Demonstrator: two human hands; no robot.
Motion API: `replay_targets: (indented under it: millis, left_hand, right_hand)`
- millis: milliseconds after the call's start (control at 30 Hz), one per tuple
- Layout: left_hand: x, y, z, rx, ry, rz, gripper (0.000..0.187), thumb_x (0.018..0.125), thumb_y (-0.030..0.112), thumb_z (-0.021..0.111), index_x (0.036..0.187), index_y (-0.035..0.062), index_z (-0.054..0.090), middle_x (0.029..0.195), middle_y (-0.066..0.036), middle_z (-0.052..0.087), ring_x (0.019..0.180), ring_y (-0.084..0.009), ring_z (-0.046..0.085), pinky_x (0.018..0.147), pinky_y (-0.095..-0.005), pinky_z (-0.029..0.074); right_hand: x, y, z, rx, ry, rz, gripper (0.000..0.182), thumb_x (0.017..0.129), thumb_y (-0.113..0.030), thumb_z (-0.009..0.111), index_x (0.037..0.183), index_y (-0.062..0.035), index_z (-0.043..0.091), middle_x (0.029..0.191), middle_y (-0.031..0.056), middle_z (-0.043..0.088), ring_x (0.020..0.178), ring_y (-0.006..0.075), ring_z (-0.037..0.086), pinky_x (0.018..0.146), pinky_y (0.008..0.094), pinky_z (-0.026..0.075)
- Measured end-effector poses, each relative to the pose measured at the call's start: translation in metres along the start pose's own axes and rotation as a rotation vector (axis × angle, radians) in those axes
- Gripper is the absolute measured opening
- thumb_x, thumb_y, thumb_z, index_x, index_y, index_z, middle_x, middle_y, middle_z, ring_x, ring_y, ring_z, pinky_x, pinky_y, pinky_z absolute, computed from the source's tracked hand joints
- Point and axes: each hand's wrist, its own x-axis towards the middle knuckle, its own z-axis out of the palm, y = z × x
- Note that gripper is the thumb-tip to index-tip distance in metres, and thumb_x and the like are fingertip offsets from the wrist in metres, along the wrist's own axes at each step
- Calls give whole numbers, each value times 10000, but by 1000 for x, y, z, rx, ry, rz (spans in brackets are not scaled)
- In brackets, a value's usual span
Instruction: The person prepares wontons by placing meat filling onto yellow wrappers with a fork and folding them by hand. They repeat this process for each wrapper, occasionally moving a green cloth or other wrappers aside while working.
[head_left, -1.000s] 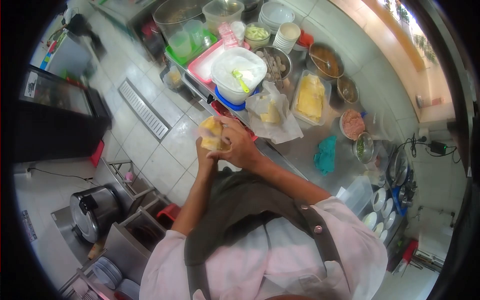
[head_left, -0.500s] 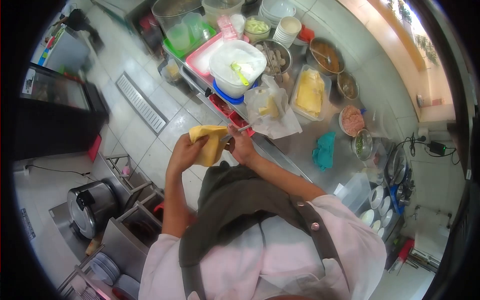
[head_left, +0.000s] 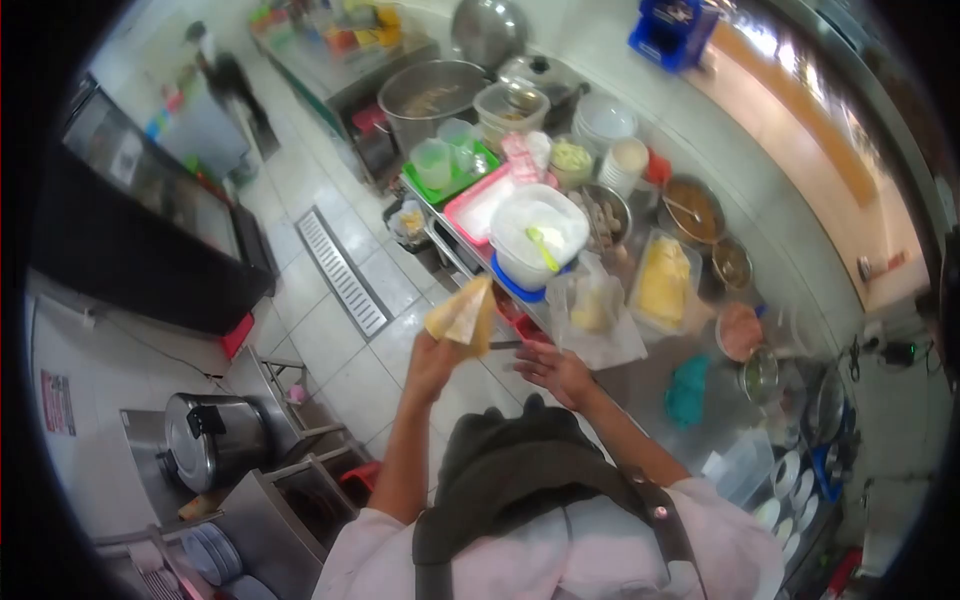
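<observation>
My left hand (head_left: 430,368) is closed around the lower edge of a folded yellow sheet or stack of dough wrappers (head_left: 478,318), tilted up above the floor, with a paler patch on its face. To its right is my right hand (head_left: 560,374), apart from the wrappers, fingers partly bent and smeared by motion. A thin grey stick (head_left: 503,345) shows at its fingertips, mostly hidden. Beyond that hand, crumpled white paper (head_left: 612,345) with a pale yellow piece lies on the counter. Farther right, a clear tray (head_left: 640,312) holds more yellow sheets.
A white tub (head_left: 520,262) with a green spoon stands on the steel counter (head_left: 640,395). Bowls of pink minced meat (head_left: 740,330) and orange-brown sauce (head_left: 690,205) are behind, near a teal cloth (head_left: 687,392). A steel pot (head_left: 215,440) sits left. Another person (head_left: 228,80) is far off.
The view has shifted, with more of the far counter showing. My hands have drawn apart; the yellow wrappers have turned in my left hand, and my right hand has moved off them.
</observation>
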Motion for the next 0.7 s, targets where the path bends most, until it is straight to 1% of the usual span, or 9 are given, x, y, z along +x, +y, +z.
replay_targets:
  millis: [133, 200, 233, 433, 500, 533, 567, 633, 700]
  left_hand:
    - [-1, 39, 35, 432, -116, 208, 313, 963, 93, 547, 1268, 95, 621, 1165, -43, 664, 1073, -145, 606, 999, -393, 431]
    - [-7, 62, 59, 1244, -146, 743, 400, 895, 57, 563, 1258, 202, 648, 1205, -20, 663, 1208, -197, 558, 1132, -615, 152]
    - [-12, 69, 70, 1284, -229, 718, 483, 839, 47, 563, 1253, 278, 656, 1321, 10, 609, 1355, -238, 433, 1093, -680, -122]
    - [-22, 53, 75, 1370, -215, 880, 533, 835, 8, 546, 1280, 287, 642, 1542, -114, 364, 1468, -364, 225, 1117, -659, -109]
    - [-23, 45, 73, 1056, -131, 819, 543, 823, 22, 571, 1317, 243, 616, 1567, -198, 272, 1475, -426, 160, 1166, -608, 24]
    - [-22, 39, 76, 788, -106, 818, 600, 841, 39, 574, 1424, 155, 493, 1572, -207, 245, 1449, -422, 237, 1170, -507, 217]
    - [-23, 30, 77, 793, -106, 816, 600, 841, 39, 574, 1424, 155, 493, 1572, -207, 245, 1449, -422, 237, 1170, -507, 217]
    - [-28, 7, 67, -404, -161, 211, 602, 947, 231, 497, 1496, 56, 322, 1568, -160, 283, 1441, -358, 277, 1168, -449, 257]
    - [-24, -31, 38, -765, -343, -114, 643, 1001, 460, 359, 1502, 61, 304, 1528, -129, 359, 1401, -303, 352, 1151, -462, 286]
  right_hand:
    - [-3, -11, 56, 246, -88, -13, 417, 1000, -164, 440, 1384, -1, 423, 1362, 175, 527, 1206, 281, 568, 1025, 406, 471]
    - [-1, -29, 86, 359, -134, -181, 427, 1032, -233, 395, 1409, -33, 398, 1397, 148, 505, 1245, 265, 539, 1047, 407, 451]
    - [-5, -38, 98, 396, -145, -296, 446, 1046, -282, 374, 1426, -48, 384, 1408, 134, 499, 1265, 260, 524, 1059, 412, 440]
    - [-16, -56, 97, 681, -366, -400, 499, 1054, -363, 318, 1432, -47, 396, 1445, 128, 473, 1304, 277, 489, 1109, 424, 391]
    - [-24, -61, 101, 627, -322, -403, 499, 1050, -345, 325, 1437, -37, 390, 1453, 132, 466, 1294, 285, 501, 1102, 431, 398]
    - [-23, -63, 100, 627, -322, -404, 499, 1050, -345, 325, 1437, -37, 390, 1453, 132, 466, 1294, 285, 501, 1102, 431, 398]
    - [-22, -65, 99, 616, -356, -396, 499, 1046, -336, 337, 1437, -32, 391, 1452, 135, 470, 1291, 286, 506, 1094, 437, 407]
    - [-17, -54, 89, 616, -402, -374, 499, 1042, -327, 349, 1438, -27, 392, 1450, 139, 473, 1287, 287, 511, 1086, 443, 415]
    - [-4, -39, 67, 614, -521, -262, 507, 1035, -318, 373, 1444, -19, 387, 1425, 155, 498, 1279, 301, 522, 1080, 464, 424]
